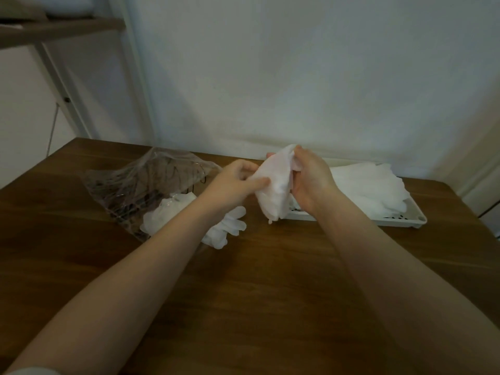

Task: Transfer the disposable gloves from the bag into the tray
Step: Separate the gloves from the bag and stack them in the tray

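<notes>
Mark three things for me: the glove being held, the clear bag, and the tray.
held glove (276, 185), head view, on its bunched middle between both hands.
clear bag (146, 180), head view, on its crinkled upper panel.
tray (414, 220), head view, on its near right rim.

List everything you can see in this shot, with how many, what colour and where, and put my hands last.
held gloves: one bunch, white, in the air between both hands, over the tray's left end
loose gloves: a small pile, count unclear, white, on the table at the bag's mouth
gloves in tray: a heap, count unclear, white, lying in the tray
bag: one, clear plastic, crumpled, left rear of the table
tray: one, white, right rear of the table
table: one, dark brown wood
shelf: one, wooden, upper left
wall: white, behind the table
left hand: pinches the held gloves
right hand: grips the held gloves
</notes>
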Demonstrator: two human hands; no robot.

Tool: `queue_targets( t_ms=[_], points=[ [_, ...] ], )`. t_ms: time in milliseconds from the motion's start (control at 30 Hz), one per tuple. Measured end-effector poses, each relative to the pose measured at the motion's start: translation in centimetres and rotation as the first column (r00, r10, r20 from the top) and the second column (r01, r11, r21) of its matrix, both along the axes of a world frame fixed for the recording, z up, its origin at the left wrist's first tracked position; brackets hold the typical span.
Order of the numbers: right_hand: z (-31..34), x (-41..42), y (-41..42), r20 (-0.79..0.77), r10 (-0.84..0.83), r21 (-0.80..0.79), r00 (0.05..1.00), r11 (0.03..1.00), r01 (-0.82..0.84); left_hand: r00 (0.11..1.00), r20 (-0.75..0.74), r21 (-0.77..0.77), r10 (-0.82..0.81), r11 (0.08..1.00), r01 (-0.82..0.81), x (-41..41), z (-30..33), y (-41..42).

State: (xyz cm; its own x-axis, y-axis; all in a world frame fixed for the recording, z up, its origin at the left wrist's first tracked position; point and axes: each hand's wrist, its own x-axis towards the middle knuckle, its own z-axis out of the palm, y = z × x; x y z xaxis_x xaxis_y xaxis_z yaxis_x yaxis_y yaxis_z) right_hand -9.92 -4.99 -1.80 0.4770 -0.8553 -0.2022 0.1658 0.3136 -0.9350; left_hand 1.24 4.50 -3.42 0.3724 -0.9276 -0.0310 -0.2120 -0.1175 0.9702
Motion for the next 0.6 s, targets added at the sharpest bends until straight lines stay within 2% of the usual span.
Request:
queue_targets(
  t_ms=[67,167,200,267,300,333,400,467,533,600],
  points=[
    [0.3,-0.7,-0.3,-0.057,-0.043,-0.121,0.997,0.992,0.036,0.99,-0.119,0.011,0.082,0.997,-0.081,0.3,0.3,-0.1],
    [0.4,-2.0,-1.2,-0.157,-0.088,-0.264,0.984,0.964,0.044,0.926,-0.372,0.014,0.068,0.998,-0.067,1.1,0.5,-0.1],
    [0.4,-2.4,-1.4,-0.17,-0.076,-0.288,0.982,0.957,0.024,0.875,-0.483,-0.015,0.043,0.998,-0.058,1.5,0.6,-0.2],
    [0.3,-3.4,-1.6,-0.198,-0.039,-0.317,0.98,0.948,-0.026,0.718,-0.696,-0.088,-0.021,0.995,-0.056,1.6,1.0,-0.1],
    [0.3,-3.9,-1.6,-0.233,-0.028,-0.334,0.972,0.941,-0.053,0.646,-0.762,-0.12,-0.043,0.99,-0.076,1.4,1.3,-0.1],
    [0.2,-4.3,-1.6,-0.283,-0.029,-0.364,0.959,0.928,-0.079,0.623,-0.781,-0.14,-0.046,0.985,-0.102,1.2,1.5,-0.1],
    [-0.2,-5.0,-1.8,-0.407,-0.073,-0.452,0.91,0.882,-0.132,0.677,-0.736,-0.145,0.004,0.976,-0.163,0.5,2.0,-0.5],
    [-0.6,-5.5,-2.2,-0.464,-0.061,-0.461,0.883,0.868,-0.182,0.79,-0.59,-0.078,0.165,0.963,-0.259,0.2,2.0,-1.2],
    [-0.6,-6.1,-2.5,-0.467,0.039,-0.353,0.884,0.908,-0.226,0.886,-0.338,-0.016,0.316,0.94,-0.342,-0.1,2.2,-1.9],
    [-0.3,-6.5,-2.8,-0.49,0.127,-0.213,0.863,0.942,-0.26,0.92,-0.199,-0.051,0.337,0.934,-0.353,-0.5,2.7,-2.1]
  ],
)
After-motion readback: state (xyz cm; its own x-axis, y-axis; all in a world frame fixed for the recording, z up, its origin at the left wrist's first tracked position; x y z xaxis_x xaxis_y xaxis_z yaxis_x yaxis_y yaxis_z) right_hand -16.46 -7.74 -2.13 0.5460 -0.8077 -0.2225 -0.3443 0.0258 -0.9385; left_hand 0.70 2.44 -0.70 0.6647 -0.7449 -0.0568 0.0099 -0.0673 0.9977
